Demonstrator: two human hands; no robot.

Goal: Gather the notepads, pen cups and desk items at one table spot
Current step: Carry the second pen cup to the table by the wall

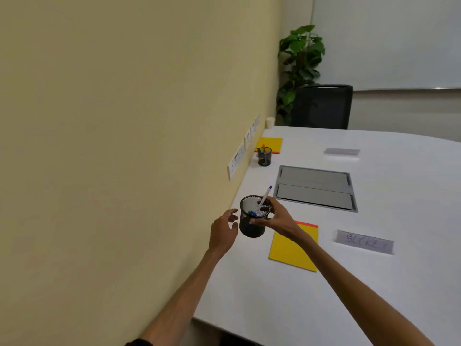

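My right hand [277,218] grips a black mesh pen cup [250,227] by its rim, near the table's left edge. A white pen with a blue cap [265,197] sticks out of the cup. Just left of the cup, my left hand [223,232] has its fingers apart and holds nothing. A yellow notepad [290,250] lies under my right wrist. Farther back stands a second black pen cup [264,156] with coloured pens, in front of another yellow notepad [272,143]. Two clear name plates [364,242] [341,151] rest on the white table [374,295].
A grey cable hatch [315,187] is set into the table's middle. A yellow wall with sockets [235,159] runs along the left. A black chair [323,107], a plant [299,68] and a paper cup [270,122] stand at the far end.
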